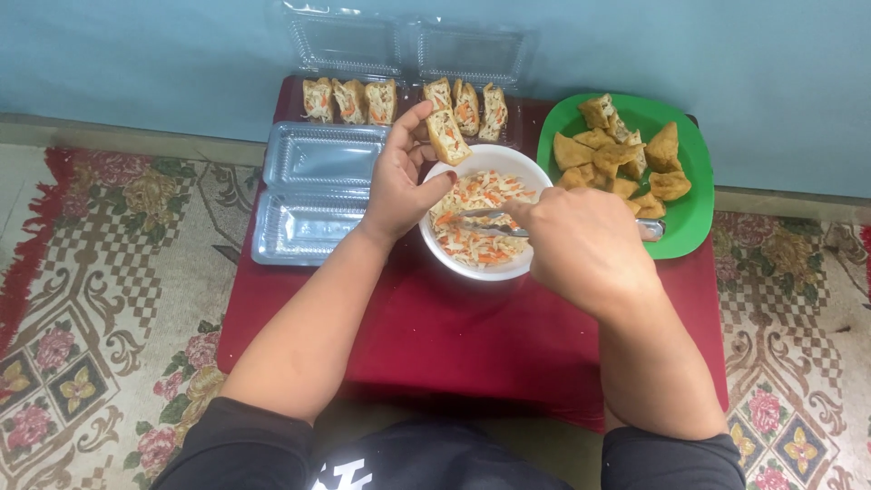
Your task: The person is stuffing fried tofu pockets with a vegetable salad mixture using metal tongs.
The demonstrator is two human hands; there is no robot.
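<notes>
My left hand [399, 186] holds a piece of fried tofu [447, 136] above the far rim of a white bowl [458, 268]. The bowl holds shredded vegetable filling [481, 213] with orange and pale strips. My right hand [581, 245] grips a metal spoon [485, 218] whose tip lies in the filling. A green plate [689, 218] with several plain fried tofu pieces [621, 159] sits to the right of the bowl. Stuffed tofu pieces [349, 100] line an open clear plastic box [399, 50] at the back.
A low red table [435, 336] carries everything. Two shut clear plastic boxes [313, 191] lie at its left. A patterned floral carpet [91, 299] surrounds the table. A blue wall [136, 63] rises just behind it.
</notes>
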